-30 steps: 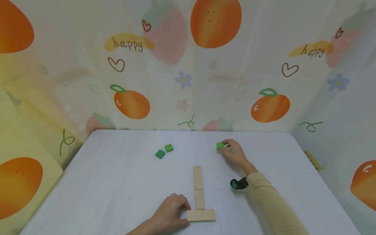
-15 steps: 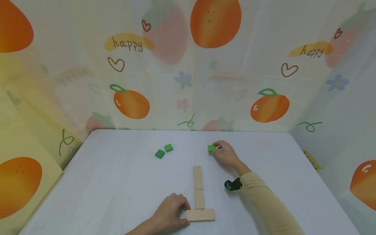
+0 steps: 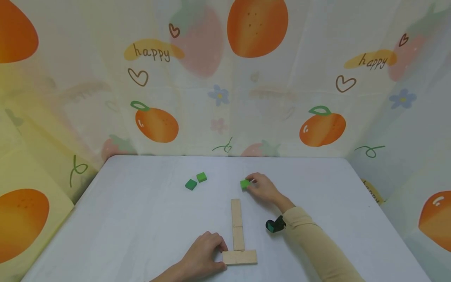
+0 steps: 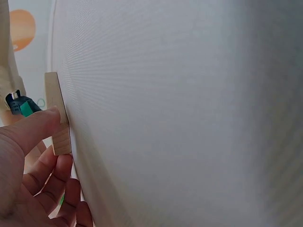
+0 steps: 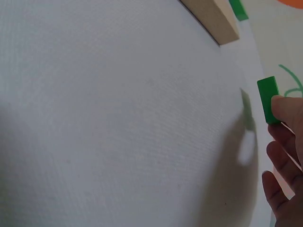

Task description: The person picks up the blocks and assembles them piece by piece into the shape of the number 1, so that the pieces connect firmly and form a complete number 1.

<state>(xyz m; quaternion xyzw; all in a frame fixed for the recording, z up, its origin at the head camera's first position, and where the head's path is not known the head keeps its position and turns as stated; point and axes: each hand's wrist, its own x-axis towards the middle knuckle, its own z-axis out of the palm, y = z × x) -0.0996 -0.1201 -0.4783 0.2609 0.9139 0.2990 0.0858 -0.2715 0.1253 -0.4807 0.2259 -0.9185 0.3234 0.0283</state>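
Note:
Pale wooden blocks form an upside-down T on the white table. My left hand (image 3: 202,255) holds the left end of the crosswise wooden block (image 3: 240,257), thumb on its near side and fingertips at its far corner. From the middle of that crosspiece, two wooden blocks (image 3: 236,212) run end to end toward the back. Beyond their far end my right hand (image 3: 263,188) pinches a small green block (image 5: 267,98) between thumb and fingers. In the right wrist view this block is clear of the table, its shadow falling apart from it.
Two more green blocks, one lighter (image 3: 201,177) and one darker (image 3: 191,184), lie at the back left of the table (image 3: 123,219). A fruit-printed cloth (image 3: 197,117) hangs behind the table. A black wrist camera (image 3: 275,225) sticks out from the right sleeve.
My right hand has carried the green block leftward and slightly nearer, toward the far end of the wooden row. My left hand has kept its place on the crosswise block.

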